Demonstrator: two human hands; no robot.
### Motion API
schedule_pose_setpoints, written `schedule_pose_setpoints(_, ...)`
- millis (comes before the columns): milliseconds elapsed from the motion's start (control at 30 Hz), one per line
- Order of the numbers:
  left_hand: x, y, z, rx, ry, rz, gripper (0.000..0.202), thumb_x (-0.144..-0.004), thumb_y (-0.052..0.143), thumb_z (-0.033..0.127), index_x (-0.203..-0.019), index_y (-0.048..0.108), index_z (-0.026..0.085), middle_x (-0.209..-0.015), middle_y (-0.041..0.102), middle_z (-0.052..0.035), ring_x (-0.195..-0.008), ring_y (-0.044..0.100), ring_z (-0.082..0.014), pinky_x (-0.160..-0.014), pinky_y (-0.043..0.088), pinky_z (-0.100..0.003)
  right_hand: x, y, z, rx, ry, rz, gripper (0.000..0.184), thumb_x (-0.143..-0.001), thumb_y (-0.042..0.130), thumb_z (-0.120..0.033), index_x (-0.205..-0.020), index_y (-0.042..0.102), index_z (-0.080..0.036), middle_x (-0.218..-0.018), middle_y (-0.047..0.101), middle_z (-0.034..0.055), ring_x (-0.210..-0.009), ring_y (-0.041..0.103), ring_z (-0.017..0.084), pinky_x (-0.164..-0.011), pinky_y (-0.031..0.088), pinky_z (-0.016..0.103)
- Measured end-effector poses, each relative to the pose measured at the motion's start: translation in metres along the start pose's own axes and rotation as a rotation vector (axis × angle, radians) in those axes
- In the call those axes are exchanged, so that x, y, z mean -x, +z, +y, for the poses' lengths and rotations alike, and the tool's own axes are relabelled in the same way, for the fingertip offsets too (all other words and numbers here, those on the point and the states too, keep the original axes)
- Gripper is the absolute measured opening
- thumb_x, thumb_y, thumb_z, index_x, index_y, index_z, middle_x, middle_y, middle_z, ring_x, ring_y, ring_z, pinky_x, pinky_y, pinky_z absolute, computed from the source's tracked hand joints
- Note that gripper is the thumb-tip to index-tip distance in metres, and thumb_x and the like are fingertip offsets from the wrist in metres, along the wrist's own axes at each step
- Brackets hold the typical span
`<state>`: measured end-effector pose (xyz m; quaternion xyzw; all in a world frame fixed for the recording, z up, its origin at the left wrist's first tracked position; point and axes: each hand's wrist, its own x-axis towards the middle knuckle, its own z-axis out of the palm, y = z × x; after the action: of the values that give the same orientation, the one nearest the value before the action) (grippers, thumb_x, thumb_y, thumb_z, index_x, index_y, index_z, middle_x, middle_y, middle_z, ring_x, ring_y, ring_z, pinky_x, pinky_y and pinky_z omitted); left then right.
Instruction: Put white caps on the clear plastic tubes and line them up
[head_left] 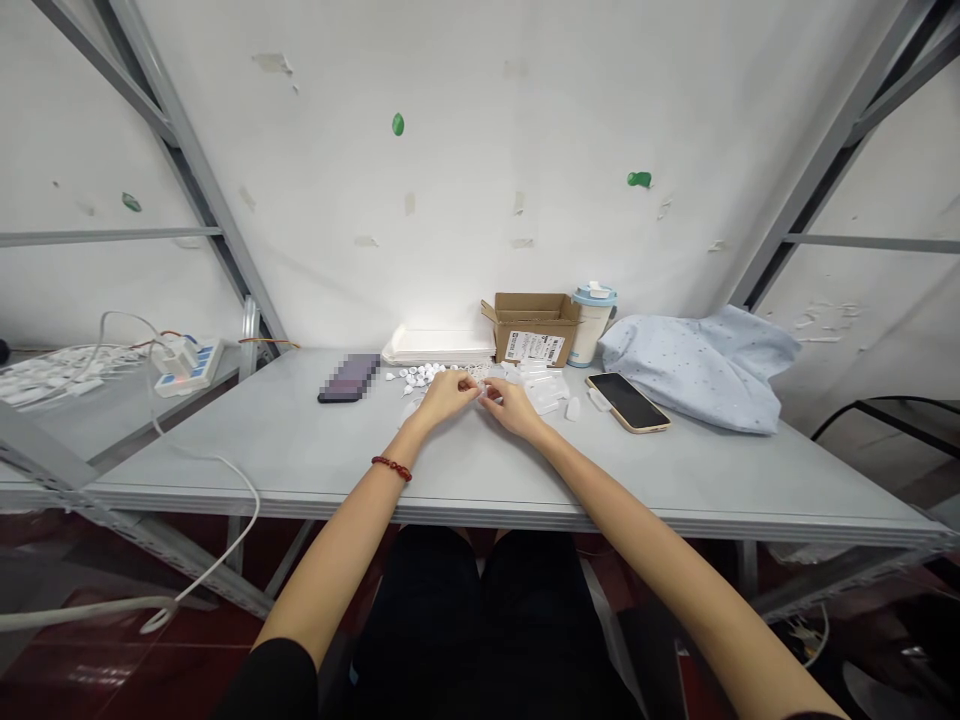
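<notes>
My left hand (450, 393) and my right hand (512, 405) nearly meet above the middle of the grey table. The fingertips of both are pinched together around something small and pale, too hidden to name. Just beyond my left hand lies a loose pile of small white plastic pieces (421, 374). Several clear plastic pieces (546, 386) are spread beside and behind my right hand. A separate translucent piece (573, 409) rests a little farther right.
At the back stand a white tray (439, 344), an open cardboard box (537, 328) and a blue-lidded cup (592, 325). A phone (628, 402) and pale blue cloth (697, 360) lie right; a blurred-out dark object (350, 378) lies left. A white cable (244, 480) hangs over the left edge.
</notes>
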<state>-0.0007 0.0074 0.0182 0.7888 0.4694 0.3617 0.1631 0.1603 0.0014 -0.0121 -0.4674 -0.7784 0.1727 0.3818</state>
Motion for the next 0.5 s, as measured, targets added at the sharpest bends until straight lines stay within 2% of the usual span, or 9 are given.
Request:
schedule_pose_setpoints(200,0.0001,-0.0017,0.0016,0.03,-0.009,-0.014,0.01,-0.069,0.058,0.021,-0.069,0.066,0.015,-0.071,0.069,-0.0032,-0.069,0.061,-0.0163,-0.067,0.047,-0.027,0.0007,-0.0004,0.0002,0.001,-0.009,0.015,0.025,-0.084,0.057,-0.025,-0.106,0.061,-0.014,-0.086,0.067,0.0066,-0.074,0.061,0.015,-0.072,0.047,0.028)
schedule_pose_setpoints(367,0.0017,-0.0037,0.0032,0.045,0.01,-0.031,0.01,-0.068,0.056,0.017,-0.067,0.065,0.016,-0.072,0.069,-0.0025,-0.071,0.061,-0.0164,-0.07,0.048,-0.027,0.0003,-0.0005,-0.0003,-0.002,-0.026,0.004,0.018,-0.086,0.053,-0.025,-0.098,0.062,-0.014,-0.08,0.064,0.0049,-0.071,0.057,0.015,-0.069,0.045,0.026)
schedule_pose_setpoints(500,0.0029,-0.0036,0.0038,0.035,0.041,-0.006,0.012,-0.07,0.055,0.018,-0.073,0.066,0.016,-0.078,0.07,-0.0033,-0.074,0.061,-0.0169,-0.072,0.048,-0.028,0.0014,-0.0029,-0.0036,-0.022,-0.012,-0.018,0.025,-0.087,0.051,-0.022,-0.108,0.06,-0.014,-0.082,0.064,0.0044,-0.073,0.057,0.014,-0.073,0.044,0.026)
